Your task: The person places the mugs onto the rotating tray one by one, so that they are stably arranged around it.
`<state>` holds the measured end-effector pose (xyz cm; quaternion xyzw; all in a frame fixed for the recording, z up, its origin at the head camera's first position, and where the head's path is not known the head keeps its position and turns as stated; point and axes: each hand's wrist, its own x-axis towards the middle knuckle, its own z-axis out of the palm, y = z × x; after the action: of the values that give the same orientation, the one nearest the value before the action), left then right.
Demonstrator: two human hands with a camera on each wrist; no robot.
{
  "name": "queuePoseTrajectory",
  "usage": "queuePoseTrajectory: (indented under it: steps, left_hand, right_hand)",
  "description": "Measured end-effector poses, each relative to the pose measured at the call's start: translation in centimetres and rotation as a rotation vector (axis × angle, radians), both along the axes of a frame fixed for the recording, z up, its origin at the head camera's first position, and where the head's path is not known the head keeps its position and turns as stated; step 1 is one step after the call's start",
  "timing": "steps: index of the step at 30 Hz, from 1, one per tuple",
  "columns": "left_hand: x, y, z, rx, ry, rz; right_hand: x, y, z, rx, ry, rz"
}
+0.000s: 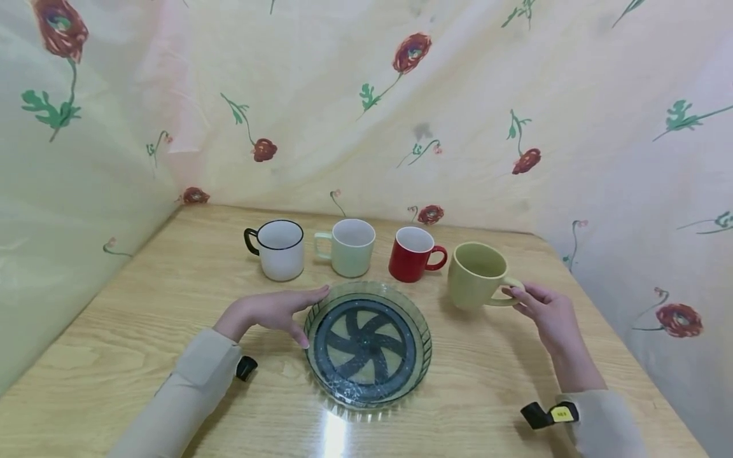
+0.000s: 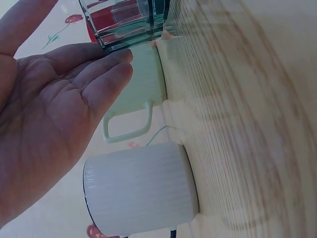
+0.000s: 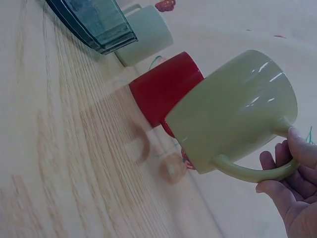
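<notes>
In the head view, my right hand grips the handle of a yellow-green mug at the right of a row of mugs. The right wrist view shows this mug raised a little off the table, its shadow apart from its base. My left hand touches the left rim of a round, fluted glass dish, thumb and fingers spread along it. In the left wrist view the left hand's fingers look nearly straight against the glass. A dark pinwheel pattern marks the dish's base.
Behind the dish stand a white mug with black rim and handle, a pale mint mug and a red mug. All rest on a wooden table. A flowered cloth hangs behind and at both sides.
</notes>
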<state>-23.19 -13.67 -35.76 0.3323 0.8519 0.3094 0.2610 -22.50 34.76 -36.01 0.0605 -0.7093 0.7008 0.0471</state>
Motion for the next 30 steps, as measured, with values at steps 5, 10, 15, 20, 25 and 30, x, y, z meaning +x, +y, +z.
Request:
queuePoseTrajectory:
  steps: [5, 10, 15, 20, 25, 30]
  left_hand:
    - [0.0, 0.0, 0.1, -0.001, 0.001, 0.001]
    - [0.0, 0.0, -0.1, -0.009, 0.005, 0.003]
    - [-0.1, 0.0, -0.2, -0.009, 0.004, 0.001]
    - [-0.1, -0.1, -0.1, -0.010, 0.006, -0.001]
    - [-0.1, -0.1, -0.1, -0.010, 0.002, 0.003]
    - [-0.1, 0.0, 0.0, -0.011, -0.009, 0.007]
  right_hand:
    - [0.4, -0.7, 0.4, 0.023, -0.001, -0.006]
    - [0.9, -1.4, 0.7, 0.049, 0.004, 0.007]
    - [1.4, -2.1, 1.0, 0.048, 0.021, 0.023]
    - [1.8, -3.1, 1.5, 0.014, 0.031, 0.042]
    - [2.0, -4.2, 1.6, 0.019, 0.028, 0.043]
    - [2.1, -5.1, 1.6, 0.049, 0.024, 0.040]
